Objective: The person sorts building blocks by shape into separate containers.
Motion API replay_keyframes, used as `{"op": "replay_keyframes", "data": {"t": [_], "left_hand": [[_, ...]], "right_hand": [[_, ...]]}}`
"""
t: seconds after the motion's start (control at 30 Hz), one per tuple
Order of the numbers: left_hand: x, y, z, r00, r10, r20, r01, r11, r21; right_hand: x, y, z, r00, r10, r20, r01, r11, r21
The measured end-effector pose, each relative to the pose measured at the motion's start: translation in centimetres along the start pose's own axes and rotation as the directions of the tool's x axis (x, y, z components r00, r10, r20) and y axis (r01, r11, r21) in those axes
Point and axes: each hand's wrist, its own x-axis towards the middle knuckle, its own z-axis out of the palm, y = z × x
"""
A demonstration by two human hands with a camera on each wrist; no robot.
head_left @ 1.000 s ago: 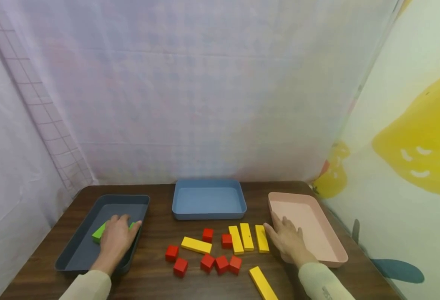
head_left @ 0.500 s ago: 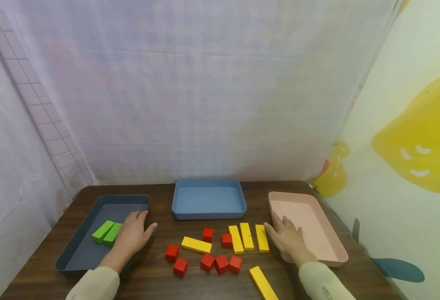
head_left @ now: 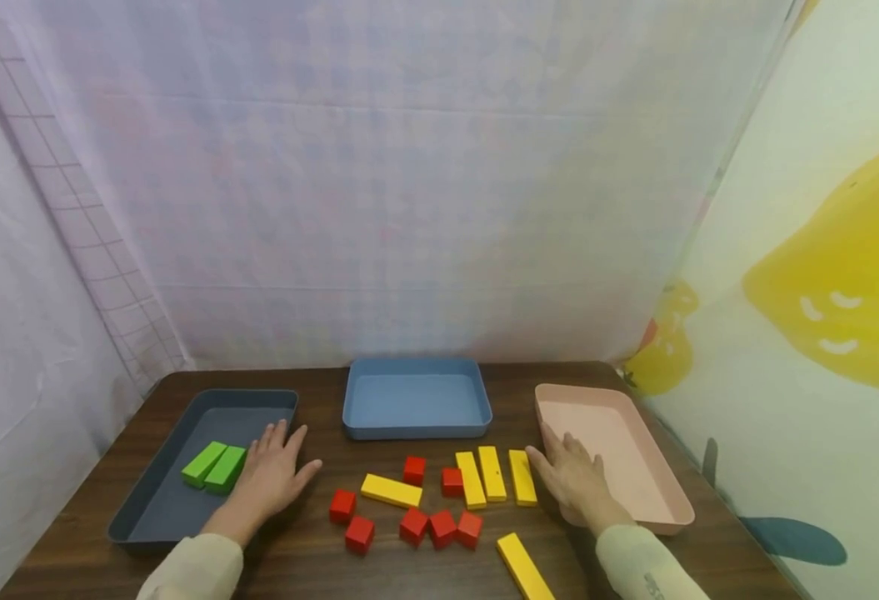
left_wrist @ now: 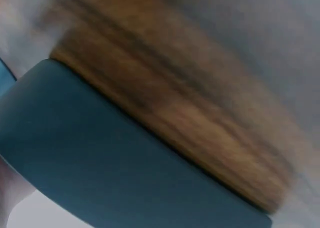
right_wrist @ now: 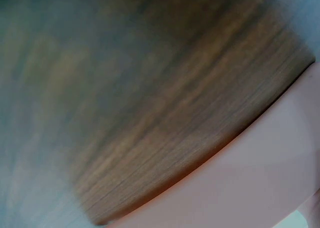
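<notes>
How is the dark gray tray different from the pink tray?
The dark gray tray holds two green blocks; the pink tray shows nothing inside. The dark gray tray sits at the table's left, by the left hand; the pink tray sits at the right, by the right hand. Both are shallow rectangles with rounded corners.

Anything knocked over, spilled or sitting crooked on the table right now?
Nothing is spilled or damaged. Two green blocks lie neatly in the grey tray. Only one yellow block lies apart at the near edge, askew, away from the row of three yellow blocks.
</notes>
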Motion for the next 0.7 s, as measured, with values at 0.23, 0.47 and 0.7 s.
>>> {"op": "replay_keyframes", "data": {"t": [0.23, 0.47, 0.7], "left_hand": [[1.7, 1.7, -0.1, 0.996, 0.092, 0.018, -0.092, 0.995, -0.025], [4.1, 3.9, 0.0, 0.994, 0.090, 0.062, -0.084, 0.993, -0.087], [6.4, 4.7, 0.4, 0.998, -0.003, 0.069, 0.012, 0.991, -0.130]], "right_hand": [[0.1, -0.1, -0.1, 1.000, 0.004, 0.009, -0.004, 1.000, -0.007], [0.1, 0.1, -0.2, 1.000, 0.001, -0.005, -0.001, 1.000, -0.016], [0.1, 0.0, -0.1, 1.000, -0.006, -0.014, 0.006, 1.000, -0.005]]}}
